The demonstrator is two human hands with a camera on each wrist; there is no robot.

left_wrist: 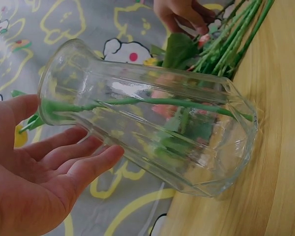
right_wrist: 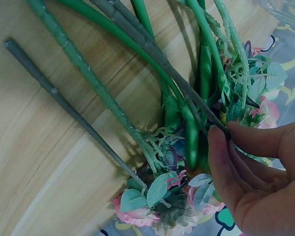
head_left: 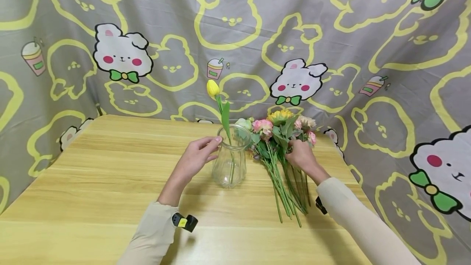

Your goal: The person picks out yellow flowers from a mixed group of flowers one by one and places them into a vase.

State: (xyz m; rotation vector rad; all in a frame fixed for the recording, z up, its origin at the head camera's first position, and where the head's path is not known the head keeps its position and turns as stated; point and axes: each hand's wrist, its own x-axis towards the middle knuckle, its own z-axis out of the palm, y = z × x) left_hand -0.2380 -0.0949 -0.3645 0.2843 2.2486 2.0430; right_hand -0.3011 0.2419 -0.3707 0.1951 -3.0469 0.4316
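A clear glass vase [head_left: 229,167] stands upright on the table, with one yellow tulip [head_left: 213,88] inside. The tulip's green stem [left_wrist: 172,102] reaches down to the vase's base. My left hand [head_left: 198,153] is at the left of the vase; its thumb touches the rim and its fingers extend loosely along the outside. To the right lies a bunch of flowers [head_left: 263,126], pink, yellow and cream, stems toward me. Over it, my right hand [head_left: 302,155] pinches a dark flower stem [right_wrist: 187,88] between thumb and index finger. Which bloom that stem carries, I cannot tell.
A light wooden table [head_left: 110,183] carries everything. Behind and beside it hangs a grey curtain [head_left: 176,19] with rabbit and bear prints. Several loose stems [head_left: 285,187] spread toward the front, right of the vase.
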